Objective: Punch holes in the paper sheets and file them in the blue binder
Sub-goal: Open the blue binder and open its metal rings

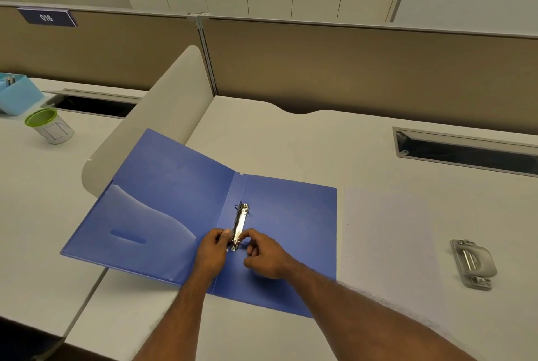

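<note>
Both grips pinch: our left grip (217,247) and right grip (263,255) curl round the near end of the ring clip (240,222) from either side. We see the blue binder (163,194) lying open at the left edge of the worktop (320,151), paper sheets (387,229) just right of it.

A dark blue sign (46,17) hung on the top edge of the partition (102,49), far left, reads "016".

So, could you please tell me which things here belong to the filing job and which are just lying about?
Job: blue binder, its ring clip pinched by left hand and right hand, white paper, hole punch.
Lying about: green-rimmed cup, light blue box.
</note>
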A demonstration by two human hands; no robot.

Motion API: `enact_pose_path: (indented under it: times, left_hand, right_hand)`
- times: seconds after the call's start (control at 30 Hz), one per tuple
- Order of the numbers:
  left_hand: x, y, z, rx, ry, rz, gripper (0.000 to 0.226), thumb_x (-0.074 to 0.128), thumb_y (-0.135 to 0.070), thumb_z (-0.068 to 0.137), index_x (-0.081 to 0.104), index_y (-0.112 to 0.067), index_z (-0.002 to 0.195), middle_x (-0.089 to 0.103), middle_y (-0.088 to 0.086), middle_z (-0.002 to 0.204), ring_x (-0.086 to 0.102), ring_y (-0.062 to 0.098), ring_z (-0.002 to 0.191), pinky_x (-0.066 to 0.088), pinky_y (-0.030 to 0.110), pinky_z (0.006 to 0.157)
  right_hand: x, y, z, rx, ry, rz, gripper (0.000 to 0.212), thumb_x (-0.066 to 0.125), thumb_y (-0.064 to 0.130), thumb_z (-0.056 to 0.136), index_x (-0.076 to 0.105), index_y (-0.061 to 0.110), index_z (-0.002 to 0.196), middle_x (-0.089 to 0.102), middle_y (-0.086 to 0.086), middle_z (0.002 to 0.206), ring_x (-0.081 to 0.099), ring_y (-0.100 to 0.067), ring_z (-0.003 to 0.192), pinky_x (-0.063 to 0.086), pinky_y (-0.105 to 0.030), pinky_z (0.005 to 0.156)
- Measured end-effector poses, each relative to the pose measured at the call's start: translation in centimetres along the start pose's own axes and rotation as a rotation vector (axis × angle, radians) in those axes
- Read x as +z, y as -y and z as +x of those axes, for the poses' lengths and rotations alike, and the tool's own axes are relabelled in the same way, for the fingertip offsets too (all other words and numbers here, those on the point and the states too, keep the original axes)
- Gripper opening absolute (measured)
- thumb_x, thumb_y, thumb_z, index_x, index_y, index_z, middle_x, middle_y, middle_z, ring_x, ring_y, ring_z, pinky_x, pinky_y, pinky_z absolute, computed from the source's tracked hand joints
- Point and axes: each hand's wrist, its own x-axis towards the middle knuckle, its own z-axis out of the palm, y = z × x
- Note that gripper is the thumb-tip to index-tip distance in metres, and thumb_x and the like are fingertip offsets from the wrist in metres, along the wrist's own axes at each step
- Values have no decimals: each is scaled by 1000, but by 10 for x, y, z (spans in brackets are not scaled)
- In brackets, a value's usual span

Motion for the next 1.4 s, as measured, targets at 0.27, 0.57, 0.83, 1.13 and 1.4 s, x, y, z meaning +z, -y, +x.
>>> enact_pose_path:
  times: [0.27,0.57,0.83,1.13,1.4]
  left_hand:
    - [14,-5,-12,81,-276,44,12,53,-15,95,59,-9,87,62,8,84,60,29,80,40,21,58]
    - [95,-60,-49,586,-117,225,29,64,-26,87,57,-16,114,59,0,112,56,20,105,48,36,90]
    - [177,-61,-79,766,500,1046,63,35,-45,97,15,-20,152,6,-5,162,6,18,149,6,39,120]
    - [186,-49,-81,750,545,1208,64,25,-50,99,8,-19,153,-6,-6,162,-5,19,150,2,46,122]
    - [187,-42,-76,764,542,1228,66,22,-54,98,6,-21,153,-8,-6,162,-7,19,150,1,45,121]
  right_hand:
    - [-46,-12,-38,-13,-350,439,26,58,-1,87,61,15,107,64,-2,75,63,-12,67,53,-29,69]
    - [-149,-110,-156,471,-1132,155,16,68,10,79,68,12,95,68,-6,84,63,-24,79,44,-26,71]
    - [-167,-151,-215,902,-976,14,70,77,40,73,52,7,129,54,-17,134,48,-38,125,41,-44,101]
    - [-153,-143,-210,808,-909,0,71,76,32,75,46,4,132,51,-18,134,46,-36,127,41,-41,103]
    - [-170,-144,-202,891,-949,325,83,79,49,68,47,5,130,54,-15,132,50,-34,123,42,-43,101]
